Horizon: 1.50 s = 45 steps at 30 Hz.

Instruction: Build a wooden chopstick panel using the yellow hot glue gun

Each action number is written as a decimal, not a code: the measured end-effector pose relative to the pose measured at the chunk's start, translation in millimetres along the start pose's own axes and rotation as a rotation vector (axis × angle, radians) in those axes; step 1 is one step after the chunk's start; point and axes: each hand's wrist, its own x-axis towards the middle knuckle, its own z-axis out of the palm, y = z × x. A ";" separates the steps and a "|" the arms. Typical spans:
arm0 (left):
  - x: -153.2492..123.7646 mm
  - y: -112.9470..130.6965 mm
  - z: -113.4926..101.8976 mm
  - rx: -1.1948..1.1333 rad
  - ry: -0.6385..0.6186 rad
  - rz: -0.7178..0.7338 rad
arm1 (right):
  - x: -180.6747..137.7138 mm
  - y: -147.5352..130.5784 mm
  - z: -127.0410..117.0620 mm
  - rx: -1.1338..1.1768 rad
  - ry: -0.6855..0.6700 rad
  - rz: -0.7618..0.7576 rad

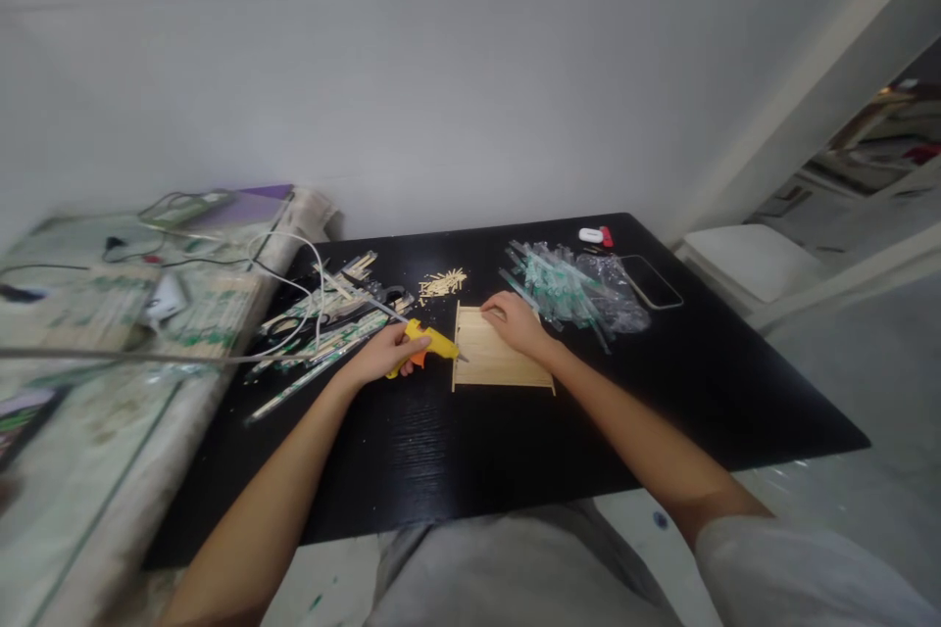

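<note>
My left hand (388, 350) is closed round a yellow glue gun (432, 345) with an orange trigger. Its nozzle points right, at the left edge of a flat panel of pale wooden sticks (494, 362) lying on the black table (515, 451). My right hand (516, 321) rests on the panel's far edge with the fingers curled, pressing down on the sticks. A white cord (309, 279) runs from the gun to the left.
Wrapped chopsticks and torn wrappers (330, 323) lie left of the gun. Small cut wood bits (442, 283) sit behind the panel. A heap of clear plastic sleeves (573, 289), a phone (651, 282) and a small white case (590, 235) lie at the right. A cluttered side table (110, 313) stands left.
</note>
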 end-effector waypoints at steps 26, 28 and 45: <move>2.2 -3.7 1.8 -0.077 0.045 0.008 | -25.1 -15.0 -25.3 -0.249 -0.121 0.062; 2.5 -3.6 2.2 -0.077 0.060 -0.005 | -30.6 -10.7 -25.9 -0.241 -0.084 0.083; 3.1 -3.9 1.6 -0.038 0.089 -0.034 | -39.2 -3.2 -6.6 -0.182 0.085 -0.051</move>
